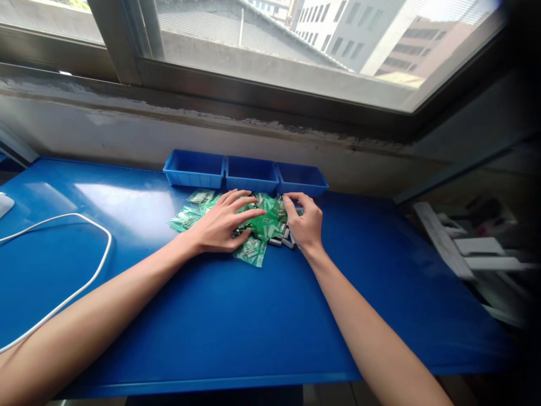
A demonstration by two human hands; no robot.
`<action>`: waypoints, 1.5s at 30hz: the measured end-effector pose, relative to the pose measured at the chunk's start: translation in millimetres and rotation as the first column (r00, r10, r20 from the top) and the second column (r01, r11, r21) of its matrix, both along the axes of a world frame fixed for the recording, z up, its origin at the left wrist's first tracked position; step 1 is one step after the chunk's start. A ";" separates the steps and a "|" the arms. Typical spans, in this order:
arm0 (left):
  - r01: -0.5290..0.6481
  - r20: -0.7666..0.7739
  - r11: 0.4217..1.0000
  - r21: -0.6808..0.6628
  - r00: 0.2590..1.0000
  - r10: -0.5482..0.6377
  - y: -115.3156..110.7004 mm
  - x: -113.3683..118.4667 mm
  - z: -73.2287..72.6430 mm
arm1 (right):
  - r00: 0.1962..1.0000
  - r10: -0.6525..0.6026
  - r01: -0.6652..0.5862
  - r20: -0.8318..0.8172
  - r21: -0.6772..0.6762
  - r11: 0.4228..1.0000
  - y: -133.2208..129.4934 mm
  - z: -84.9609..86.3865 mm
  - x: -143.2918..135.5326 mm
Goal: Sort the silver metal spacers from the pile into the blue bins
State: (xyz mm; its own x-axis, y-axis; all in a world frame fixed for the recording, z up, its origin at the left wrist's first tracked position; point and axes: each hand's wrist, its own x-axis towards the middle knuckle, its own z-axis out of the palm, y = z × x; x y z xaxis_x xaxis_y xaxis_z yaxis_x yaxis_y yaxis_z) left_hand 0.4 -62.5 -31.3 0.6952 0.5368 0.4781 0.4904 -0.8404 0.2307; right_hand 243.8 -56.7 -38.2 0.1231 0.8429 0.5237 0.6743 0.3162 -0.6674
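Observation:
A pile of small green-tinted plastic bags (267,221) with little parts inside lies on the blue table. My left hand (226,221) rests over the left and middle of the pile, fingers spread, covering some of the bags. At the pile's right side is my right hand (305,220), its thumb and forefinger pinched together; what lies between the fingertips is too small to make out. Several small grey and black blocks (288,239) lie loose beside that hand. One bag (252,251) sticks out toward me below the left hand.
Three blue plastic bins, left (194,170), middle (252,173) and right (301,179), stand in a row behind the pile, against the wall. A white cable (105,248) loops over the blue table (236,327) at left. White objects (482,254) are beyond the right edge.

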 end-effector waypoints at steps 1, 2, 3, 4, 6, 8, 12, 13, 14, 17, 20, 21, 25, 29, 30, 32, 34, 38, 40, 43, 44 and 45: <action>0.002 0.035 1.000 -0.001 0.999 -0.002 0.0 -0.3 -0.3 | 1.000 -0.004 0.004 0.007 0.019 1.000 -0.1 0.2 -0.3; -0.007 0.073 1.000 0.001 0.997 0.007 0.0 -0.2 -0.7 | 1.000 -0.006 0.006 0.013 0.038 0.999 -0.3 0.4 -0.7; -0.032 0.115 0.999 0.008 0.993 0.031 0.1 0.2 -1.4 | 1.000 -0.006 0.005 0.020 0.057 0.998 -0.7 0.9 -1.2; -0.076 0.157 0.997 0.020 0.985 0.072 0.3 0.8 -2.2 | 1.000 -0.007 0.004 0.029 0.076 0.997 -1.3 1.6 -1.8; -0.194 0.230 0.980 0.044 0.957 0.179 1.0 2.4 -4.1 | 0.999 -0.009 0.003 0.050 0.114 0.993 -3.2 3.3 -3.8; -0.305 0.266 0.951 0.057 0.922 0.280 1.9 3.9 -5.6 | 0.997 0.004 -0.014 0.077 0.135 0.991 -5.5 4.9 -6.3; -0.373 0.232 0.927 0.029 0.905 0.357 2.6 5.5 -6.7 | 0.991 0.079 -0.090 0.109 0.100 0.991 -8.2 4.8 -9.4; -0.369 0.211 0.929 0.014 0.910 0.358 2.5 5.7 -6.8 | 0.990 0.094 -0.103 0.110 0.084 0.991 -8.2 4.2 -9.5; -0.364 0.189 0.931 0.000 0.915 0.358 2.4 5.9 -7.0 | 0.988 0.108 -0.115 0.107 0.067 0.991 -8.1 3.7 -9.5; -0.363 0.132 0.932 -0.018 0.923 0.362 2.3 6.3 -7.9 | 0.983 0.153 -0.156 0.100 0.021 0.988 -7.5 2.8 -9.0; -0.370 0.115 0.929 -0.019 0.922 0.370 2.6 6.9 -8.6 | 0.976 0.192 -0.193 0.101 0.001 0.981 -7.2 2.6 -9.0; -0.371 0.112 0.928 -0.020 0.922 0.371 2.7 7.0 -8.7 | 0.975 0.195 -0.196 0.102 0.002 0.981 -7.1 2.4 -9.0; -0.371 0.101 0.928 -0.025 0.923 0.372 3.1 7.0 -9.2 | 0.978 0.180 -0.181 0.103 0.005 0.983 -6.9 1.0 -8.8; -0.371 0.102 0.928 -0.031 0.923 0.372 2.9 6.3 -8.7 | 0.982 0.158 -0.161 0.099 0.022 0.987 -7.5 0.9 -8.7; -0.372 0.101 0.927 -0.033 0.922 0.374 2.8 6.1 -8.4 | 0.983 0.153 -0.156 0.098 0.026 0.987 -7.8 1.2 -8.8; -0.376 0.098 0.926 -0.037 0.921 0.378 2.6 6.0 -8.1 | 0.985 0.147 -0.151 0.095 0.030 0.988 -8.5 2.2 -9.2; -0.376 0.096 0.926 -0.037 0.921 0.377 2.4 6.1 -8.1 | 0.985 0.148 -0.151 0.090 0.025 0.988 -9.1 3.4 -9.9; -0.372 0.096 0.927 -0.042 0.922 0.374 2.3 6.0 -8.5 | 0.984 0.151 -0.154 0.092 0.023 0.988 -9.6 5.1 -10.9; -0.371 0.099 0.927 -0.051 0.922 0.375 2.4 6.0 -8.7 | 0.985 0.149 -0.153 0.091 0.034 0.988 -9.8 5.3 -11.0; -0.376 0.107 0.925 -0.048 0.919 0.379 2.4 5.9 -9.0 | 0.989 0.129 -0.133 0.076 0.056 0.989 -10.1 5.3 -10.6; -0.376 0.111 0.926 -0.044 0.919 0.379 2.4 5.8 -9.1 | 0.991 0.115 -0.119 0.067 0.059 0.991 -10.2 5.4 -10.3; -0.375 0.115 0.926 -0.041 0.919 0.377 2.3 5.7 -9.0 | 0.994 0.096 -0.099 0.057 0.061 0.993 -10.1 5.5 -9.9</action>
State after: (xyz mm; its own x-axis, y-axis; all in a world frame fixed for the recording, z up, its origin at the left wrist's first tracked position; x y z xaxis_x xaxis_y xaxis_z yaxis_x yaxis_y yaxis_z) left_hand 6.2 -60.2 -40.3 0.3793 0.7566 0.5327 0.7375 -0.5949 0.3198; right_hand 233.9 -66.8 -32.7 0.0120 0.8143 0.5803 0.6724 0.4230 -0.6075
